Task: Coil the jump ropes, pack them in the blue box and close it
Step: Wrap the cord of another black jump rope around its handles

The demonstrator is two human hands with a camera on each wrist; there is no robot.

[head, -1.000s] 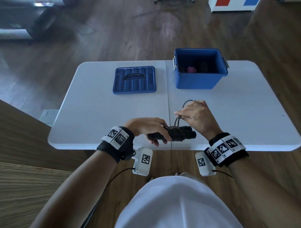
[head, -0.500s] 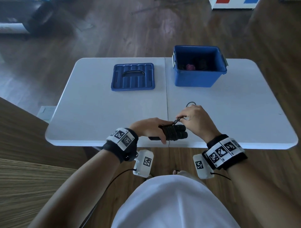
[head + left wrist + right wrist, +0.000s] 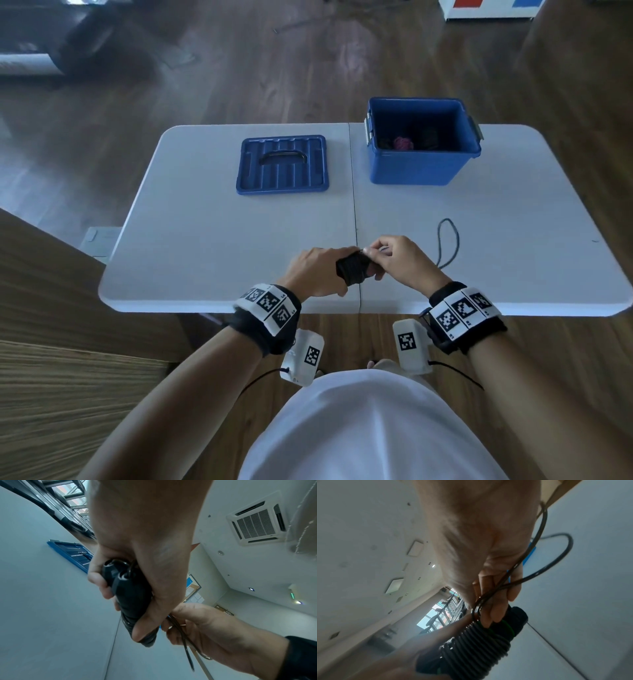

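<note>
My left hand (image 3: 317, 272) grips the two black handles of a jump rope (image 3: 352, 270) held together, with cord wound tightly round them (image 3: 476, 646). In the left wrist view the handle ends (image 3: 120, 574) stick out of my fist. My right hand (image 3: 394, 263) pinches the loose black cord (image 3: 503, 582) close to the bundle. A leftover loop of cord (image 3: 448, 240) lies on the white table to the right. The open blue box (image 3: 424, 168) stands at the back right, with coiled dark and pink ropes (image 3: 402, 143) inside. Its blue lid (image 3: 282, 166) lies flat at the back left.
The white folding table (image 3: 205, 240) has a seam down its middle and its near edge runs just under my wrists. Dark wooden floor surrounds it. A wooden surface (image 3: 51, 308) sits low on my left.
Both hands have turned the bundle more upright and drawn together. The loose loop has swung from beside my right fingers out onto the table at the right.
</note>
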